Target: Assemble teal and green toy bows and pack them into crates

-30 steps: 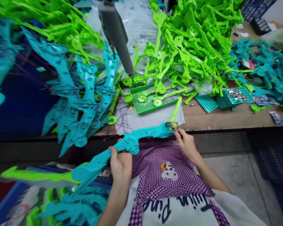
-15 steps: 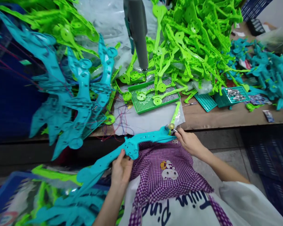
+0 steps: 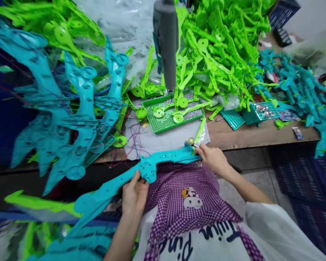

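A long blue plastic part point(image 3: 163, 156) lies slantwise across my lap, its far end by the table's front edge. My left hand point(image 3: 134, 194) grips it from below near the rounded middle, thumb on top. In my right hand point(image 3: 213, 159) is the thin metal handle of a small hammer point(image 3: 189, 141) with a yellowish head. The hammer head rests at or just above the right end of the blue part; I cannot tell whether they touch. A narrow green plastic piece point(image 3: 200, 129) sticks out beyond that end.
A grey power screwdriver point(image 3: 165, 47) hangs over a green tray point(image 3: 163, 127) of screws and green parts. Blue parts point(image 3: 83, 105) are stacked left, green parts point(image 3: 214, 54) heaped behind. A teal box point(image 3: 263, 110) of metal discs stands right. A blue crate point(image 3: 2, 217) sits lower left.
The view has shifted slightly, so the bench things appear further left and the screwdriver further right. Both hands keep their grips on the blue part and the hammer.
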Motion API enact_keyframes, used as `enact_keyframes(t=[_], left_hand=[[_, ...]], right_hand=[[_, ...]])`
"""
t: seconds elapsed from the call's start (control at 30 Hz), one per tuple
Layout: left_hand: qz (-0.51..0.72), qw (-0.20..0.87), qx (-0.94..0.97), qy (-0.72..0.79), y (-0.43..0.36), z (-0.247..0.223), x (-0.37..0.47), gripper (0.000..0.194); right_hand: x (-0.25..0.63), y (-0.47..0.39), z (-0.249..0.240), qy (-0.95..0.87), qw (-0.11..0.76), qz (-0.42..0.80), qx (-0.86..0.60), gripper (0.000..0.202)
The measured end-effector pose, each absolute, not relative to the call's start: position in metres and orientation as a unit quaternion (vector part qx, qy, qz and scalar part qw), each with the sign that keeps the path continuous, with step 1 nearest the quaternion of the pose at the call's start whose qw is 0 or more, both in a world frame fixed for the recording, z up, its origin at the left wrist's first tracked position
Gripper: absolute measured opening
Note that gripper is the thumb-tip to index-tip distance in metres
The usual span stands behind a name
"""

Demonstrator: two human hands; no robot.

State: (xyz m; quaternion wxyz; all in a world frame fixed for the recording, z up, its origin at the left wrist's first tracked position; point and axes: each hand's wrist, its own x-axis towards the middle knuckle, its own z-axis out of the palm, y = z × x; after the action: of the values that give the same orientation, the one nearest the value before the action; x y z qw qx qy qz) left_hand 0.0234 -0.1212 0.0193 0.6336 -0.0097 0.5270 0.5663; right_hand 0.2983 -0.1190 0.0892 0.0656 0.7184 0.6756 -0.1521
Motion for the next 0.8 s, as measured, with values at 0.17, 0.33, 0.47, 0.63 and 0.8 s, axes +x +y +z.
enact_keyframes(t=[0.17,0.33,0.47,0.63,0.8], left_hand=[[0.548,0.635,-0.040,0.543,-0.113,0.032,0.026,0.012],[0.533,0.631,-0.049,0.561,-0.106,0.040,0.028,0.013],[0.534,0.629,-0.045,0.563,-0.105,0.040,0.025,0.015],[0.528,0.628,-0.030,0.571,-0.103,0.041,0.024,0.015],[0.524,0.617,-0.048,0.585,-0.100,0.050,0.026,0.020]], right_hand=[[0.326,-0.124,0.096,0.633,-0.005,-0.119,0.765,0.040],[0.338,-0.123,0.094,0.640,0.027,-0.100,0.761,0.038],[0.338,-0.113,0.092,0.622,0.076,-0.086,0.774,0.042],[0.347,-0.097,0.096,0.601,0.094,-0.076,0.790,0.043],[0.361,-0.078,0.097,0.596,0.104,-0.081,0.792,0.044]])
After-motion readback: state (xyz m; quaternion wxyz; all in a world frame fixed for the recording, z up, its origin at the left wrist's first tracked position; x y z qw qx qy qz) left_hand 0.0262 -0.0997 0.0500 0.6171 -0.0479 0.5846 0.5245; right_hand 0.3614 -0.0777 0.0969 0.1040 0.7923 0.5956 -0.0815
